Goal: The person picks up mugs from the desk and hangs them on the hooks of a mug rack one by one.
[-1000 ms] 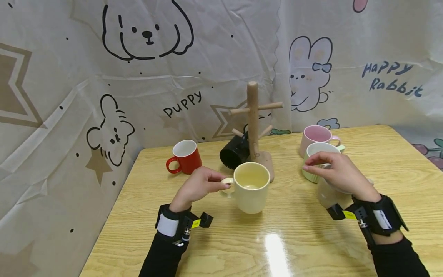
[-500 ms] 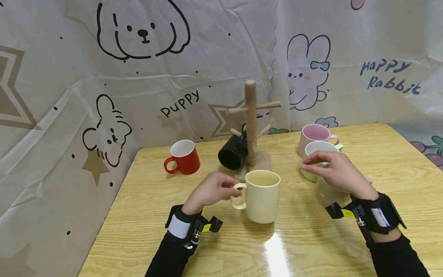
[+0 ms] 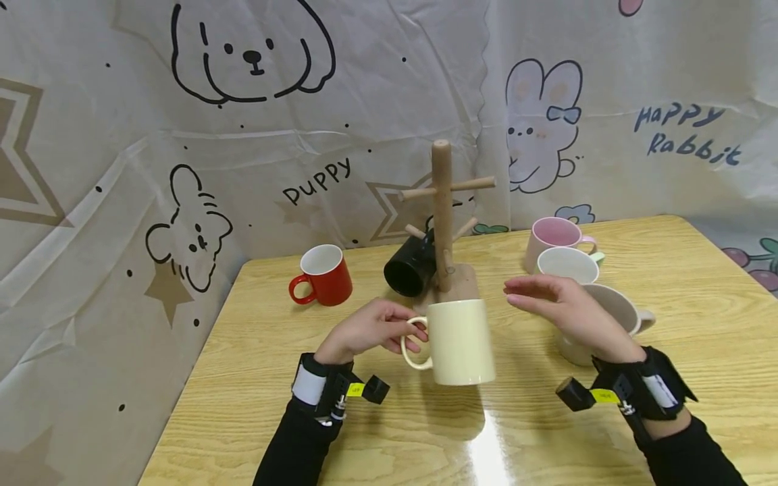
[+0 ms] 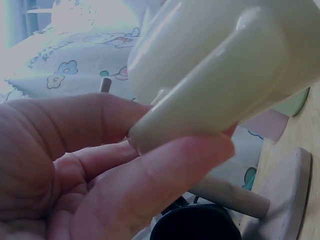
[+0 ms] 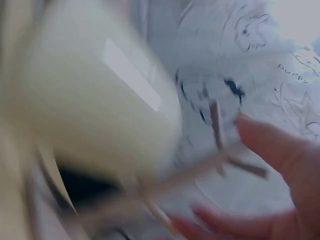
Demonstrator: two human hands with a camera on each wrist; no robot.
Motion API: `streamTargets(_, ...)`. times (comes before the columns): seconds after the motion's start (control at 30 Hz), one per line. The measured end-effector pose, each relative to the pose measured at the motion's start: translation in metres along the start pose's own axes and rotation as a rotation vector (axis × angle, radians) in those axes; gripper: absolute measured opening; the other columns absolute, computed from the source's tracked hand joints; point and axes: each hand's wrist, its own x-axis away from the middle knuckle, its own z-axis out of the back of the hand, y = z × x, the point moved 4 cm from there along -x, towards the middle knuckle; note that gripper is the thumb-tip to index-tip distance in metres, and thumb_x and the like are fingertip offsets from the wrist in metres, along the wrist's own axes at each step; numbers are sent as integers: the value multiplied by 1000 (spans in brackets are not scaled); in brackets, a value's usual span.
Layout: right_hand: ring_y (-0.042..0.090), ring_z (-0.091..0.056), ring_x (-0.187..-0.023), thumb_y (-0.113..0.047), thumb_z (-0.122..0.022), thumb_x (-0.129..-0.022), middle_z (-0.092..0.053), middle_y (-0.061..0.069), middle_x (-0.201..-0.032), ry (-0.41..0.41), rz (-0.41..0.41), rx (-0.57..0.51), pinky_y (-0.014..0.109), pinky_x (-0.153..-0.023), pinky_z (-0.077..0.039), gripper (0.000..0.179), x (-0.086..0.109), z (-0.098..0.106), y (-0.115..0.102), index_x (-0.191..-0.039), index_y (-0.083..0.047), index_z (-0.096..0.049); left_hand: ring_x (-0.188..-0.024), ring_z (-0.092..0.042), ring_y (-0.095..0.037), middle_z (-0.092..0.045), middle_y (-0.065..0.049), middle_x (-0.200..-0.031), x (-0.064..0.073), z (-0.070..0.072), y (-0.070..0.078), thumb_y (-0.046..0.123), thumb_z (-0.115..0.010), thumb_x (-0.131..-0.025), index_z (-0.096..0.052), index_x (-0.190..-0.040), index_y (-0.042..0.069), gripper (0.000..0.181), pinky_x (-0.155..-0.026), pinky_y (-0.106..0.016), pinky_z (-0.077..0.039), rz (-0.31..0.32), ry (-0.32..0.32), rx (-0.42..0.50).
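My left hand pinches the handle of a pale yellow mug between thumb and fingers. The mug hangs above the table with its mouth tipped away from me, its inside hidden. In the left wrist view, thumb and forefinger close on the handle. My right hand reaches toward the mug from the right, fingers extended and apart from it, overlapping a greyish-white mug in the head view. Behind the yellow mug stands a wooden mug tree with a black mug hanging tilted on a low peg.
A red mug stands at the back left of the wooden table. On the right, a pink mug and a light green mug stand behind the greyish-white one. A printed cloth hangs behind the table.
The yellow mug has shifted right and toward me, then tipped so its mouth faces away. My right hand has moved left off the mugs on the right, its fingers straightening.
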Motion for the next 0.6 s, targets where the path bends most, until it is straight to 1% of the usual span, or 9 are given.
streamTargets(0.07,37,-42,-125,-31,-52,-94,-40,23,-139,-57,-35,-153,44,-96,-44,58,-1,-14,-1,-138,3,-34,-80,-67,-11,-59,-32,-111,1,1,1,9,-50,-94,-57,-115,-8,28,-74,-31,-55,-2,9,9)
streamTargets(0.13,42,-32,-130,-31,-52,-93,-25,28,-146,-121,-74,-299,52,-97,-40,71,-4,-28,0,-143,5,-18,-80,-67,-11,-60,-31,-110,2,1,1,10,-50,-94,-58,-115,-7,28,-73,-30,-55,-4,17,7)
streamTargets(0.2,46,-25,-133,-35,-56,-91,-14,30,-148,-174,-120,-394,56,-98,-37,83,-7,-43,3,-145,3,-5,-80,-67,-11,-60,-30,-110,2,2,1,9,-50,-94,-57,-116,-8,28,-72,-28,-55,-2,23,7)
streamTargets(0.27,47,-22,-133,-38,-59,-88,-8,32,-148,-203,-150,-467,58,-98,-36,94,-10,-56,7,-146,0,3,-78,-67,-10,-61,-30,-109,2,1,1,9,-50,-94,-57,-116,-8,28,-71,-27,-55,1,27,8)
streamTargets(0.33,44,-30,-129,-39,-63,-85,-11,33,-146,-206,-150,-520,53,-96,-39,101,-13,-68,12,-146,-2,9,-77,-66,-9,-61,-30,-109,1,1,2,8,-49,-94,-57,-116,-8,28,-71,-27,-55,6,27,7)
streamTargets(0.37,41,-36,-125,-38,-64,-84,-16,33,-144,-201,-140,-547,49,-95,-41,102,-15,-73,14,-146,-2,8,-77,-66,-9,-61,-30,-108,1,0,2,7,-49,-94,-57,-116,-8,28,-71,-27,-55,9,28,6)
streamTargets(0.47,25,-51,-109,-33,-66,-83,-36,27,-131,-187,-108,-608,36,-88,-46,96,-19,-87,19,-144,-1,1,-77,-66,-9,-63,-28,-107,0,0,1,7,-50,-94,-57,-115,-8,27,-71,-28,-55,18,31,-3)
streamTargets(0.53,17,-55,-101,-30,-67,-84,-45,19,-122,-184,-87,-647,32,-85,-47,89,-20,-93,20,-141,1,-6,-77,-67,-10,-64,-26,-105,0,0,1,7,-50,-93,-58,-114,-7,27,-72,-29,-55,22,35,-16)
streamTargets(0.6,14,-58,-96,-27,-67,-84,-51,11,-114,-188,-79,-674,30,-83,-48,81,-20,-97,21,-137,4,-14,-78,-67,-11,-65,-24,-104,0,0,0,7,-50,-93,-58,-113,-8,26,-73,-30,-55,25,35,-30)
